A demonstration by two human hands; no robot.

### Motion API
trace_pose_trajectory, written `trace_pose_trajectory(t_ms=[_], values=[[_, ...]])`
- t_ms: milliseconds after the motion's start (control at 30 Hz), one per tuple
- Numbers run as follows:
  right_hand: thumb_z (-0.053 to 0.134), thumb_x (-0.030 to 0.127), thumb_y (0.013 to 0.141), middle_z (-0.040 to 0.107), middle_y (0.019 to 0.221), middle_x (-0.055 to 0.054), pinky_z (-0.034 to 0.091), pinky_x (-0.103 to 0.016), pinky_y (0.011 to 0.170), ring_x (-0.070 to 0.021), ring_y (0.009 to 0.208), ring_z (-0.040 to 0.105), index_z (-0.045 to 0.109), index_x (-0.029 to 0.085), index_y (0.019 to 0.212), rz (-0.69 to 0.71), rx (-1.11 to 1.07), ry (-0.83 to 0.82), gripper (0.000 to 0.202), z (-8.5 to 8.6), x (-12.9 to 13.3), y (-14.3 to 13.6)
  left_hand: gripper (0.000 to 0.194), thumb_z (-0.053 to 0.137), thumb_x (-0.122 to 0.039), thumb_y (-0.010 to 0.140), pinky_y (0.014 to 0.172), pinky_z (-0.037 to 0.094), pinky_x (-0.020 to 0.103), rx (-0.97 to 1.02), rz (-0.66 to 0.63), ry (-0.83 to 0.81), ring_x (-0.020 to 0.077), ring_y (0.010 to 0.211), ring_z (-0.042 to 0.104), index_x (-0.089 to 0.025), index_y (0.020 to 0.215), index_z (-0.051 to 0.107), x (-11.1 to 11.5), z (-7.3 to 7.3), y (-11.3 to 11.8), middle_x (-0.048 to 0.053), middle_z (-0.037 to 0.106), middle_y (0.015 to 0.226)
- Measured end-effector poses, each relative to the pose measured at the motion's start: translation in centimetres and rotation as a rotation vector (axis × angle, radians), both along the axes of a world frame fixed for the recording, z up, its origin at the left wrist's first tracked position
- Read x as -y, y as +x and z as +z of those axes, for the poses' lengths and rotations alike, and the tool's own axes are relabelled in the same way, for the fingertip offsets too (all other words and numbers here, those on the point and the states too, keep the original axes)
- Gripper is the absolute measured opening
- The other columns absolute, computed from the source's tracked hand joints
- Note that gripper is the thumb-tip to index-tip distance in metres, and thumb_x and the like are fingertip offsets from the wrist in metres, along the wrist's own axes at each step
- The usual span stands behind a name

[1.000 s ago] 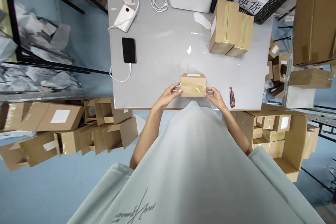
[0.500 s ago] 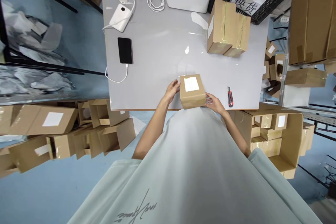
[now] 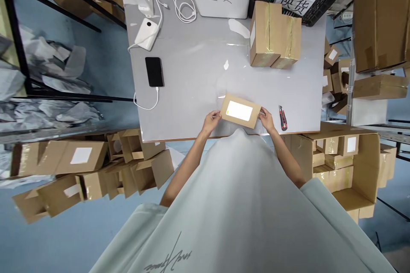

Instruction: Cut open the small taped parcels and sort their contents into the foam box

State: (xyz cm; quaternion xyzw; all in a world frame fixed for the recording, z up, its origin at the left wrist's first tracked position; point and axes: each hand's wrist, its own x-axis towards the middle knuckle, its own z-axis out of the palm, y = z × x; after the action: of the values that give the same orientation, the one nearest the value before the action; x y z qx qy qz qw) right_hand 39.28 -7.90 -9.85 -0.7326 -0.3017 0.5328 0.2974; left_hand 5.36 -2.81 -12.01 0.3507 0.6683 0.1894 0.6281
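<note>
Head view: left hand (image 3: 211, 123) and right hand (image 3: 267, 120) pinch one carton (image 3: 241, 111) between them, near one cutter (image 3: 282, 118) and two taped cartons (image 3: 267, 34).

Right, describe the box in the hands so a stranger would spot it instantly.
Find the grey table, then its edge nearest the person's shirt. There, a cardboard box is held between the left hand and the right hand. Unlike the two taped boxes farther back, it shows a large white label on the face towards the camera.
</note>
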Motion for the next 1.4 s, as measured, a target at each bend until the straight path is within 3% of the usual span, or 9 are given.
trace_pose_trajectory(t_ms=[167,300,500,733,800,900,1000,1167,1400], values=[[0.07,0.04,0.09,0.08,0.148,-0.014,0.064,-0.05,0.118,-0.0298,0.138,0.076,0.078,0.022,0.138,0.028,-0.031,-0.008,0.051,-1.2,-0.6,0.4,0.045,0.072,-0.044,0.088,0.098,0.064,0.045,-0.078,-0.043,-0.034,0.0264,0.096,0.076,-0.016,0.123,0.079,3.5,1.0,-0.6,0.011,0.081,0.105],[0.077,0.038,0.086,0.086,0.124,-0.014,0.07,-0.049,0.103,-0.028,0.113,0.083,0.078,0.022,0.13,-0.038,-0.006,-0.003,0.047,-1.1,-2.4,2.6,0.047,0.07,-0.045,0.092,0.111,0.062,0.054,-0.193,-0.045,0.05,0.0333,0.119,0.076,-0.015,0.129,0.074,1.4,1.7,-0.4,0.021,0.077,0.134],[0.071,0.039,0.091,0.085,0.125,-0.014,0.071,-0.043,0.095,-0.0225,0.097,0.082,0.072,0.019,0.137,-0.23,0.083,0.081,0.05,-0.6,-11.0,9.6,0.055,0.071,-0.045,0.098,0.126,0.053,0.061,-0.347,-0.17,0.339,0.0401,0.147,0.065,-0.018,0.146,0.07,-9.5,2.5,2.3,0.023,0.067,0.156],[0.07,0.05,0.102,0.085,0.121,-0.013,0.07,-0.03,0.074,-0.0193,0.081,0.083,0.043,0.015,0.172,-0.376,0.125,0.073,0.082,0.1,-22.5,14.8,0.055,0.07,-0.041,0.103,0.131,0.05,0.055,-0.258,-0.351,0.384,0.0365,0.154,0.065,-0.015,0.152,0.067,-23.0,3.3,11.9,0.023,0.071,0.16],[0.071,0.05,0.103,0.086,0.106,-0.011,0.067,-0.028,0.064,-0.0186,0.068,0.08,0.044,0.013,0.172,-0.381,0.13,0.038,0.083,0.1,-24.4,15.1,0.061,0.074,-0.042,0.102,0.133,0.047,0.055,-0.26,-0.371,0.386,0.0384,0.156,0.064,-0.013,0.155,0.066,-26.0,3.1,14.7,0.026,0.069,0.161],[0.072,0.049,0.104,0.084,0.088,-0.005,0.062,-0.025,0.054,-0.0174,0.056,0.074,0.061,0.014,0.158,-0.352,0.125,0.013,0.066,-0.2,-25.6,15.1,0.067,0.072,-0.047,0.104,0.128,0.052,0.056,-0.262,-0.38,0.354,0.0403,0.15,0.068,-0.012,0.161,0.061,-29.3,2.9,18.1,0.028,0.069,0.16],[0.069,0.046,0.105,0.083,0.086,-0.002,0.062,-0.024,0.056,-0.0169,0.058,0.076,0.074,0.019,0.14,-0.31,0.128,0.014,0.045,-0.5,-25.3,15.3,0.065,0.063,-0.05,0.109,0.121,0.057,0.052,-0.224,-0.391,0.33,0.0364,0.141,0.074,-0.016,0.164,0.06,-30.5,2.6,20.5,0.023,0.076,0.152],[0.067,0.049,0.105,0.086,0.093,-0.006,0.068,-0.032,0.071,-0.0221,0.067,0.081,0.079,0.021,0.127,-0.289,0.162,0.058,0.037,-0.5,-23.5,17.9,0.07,0.06,-0.055,0.109,0.109,0.064,0.047,-0.175,-0.408,0.286,0.0327,0.13,0.078,-0.021,0.17,0.054,-29.6,2.0,23.6,0.02,0.075,0.152],[0.057,0.053,0.108,0.087,0.106,-0.01,0.069,-0.038,0.086,-0.0241,0.077,0.083,0.07,0.016,0.146,-0.354,0.266,0.103,0.055,-0.8,-23.9,23.6,0.072,0.064,-0.055,0.107,0.094,0.066,0.044,-0.185,-0.45,0.234,0.0315,0.108,0.083,-0.022,0.17,0.056,-30.3,0.9,30.8,0.018,0.081,0.135]])
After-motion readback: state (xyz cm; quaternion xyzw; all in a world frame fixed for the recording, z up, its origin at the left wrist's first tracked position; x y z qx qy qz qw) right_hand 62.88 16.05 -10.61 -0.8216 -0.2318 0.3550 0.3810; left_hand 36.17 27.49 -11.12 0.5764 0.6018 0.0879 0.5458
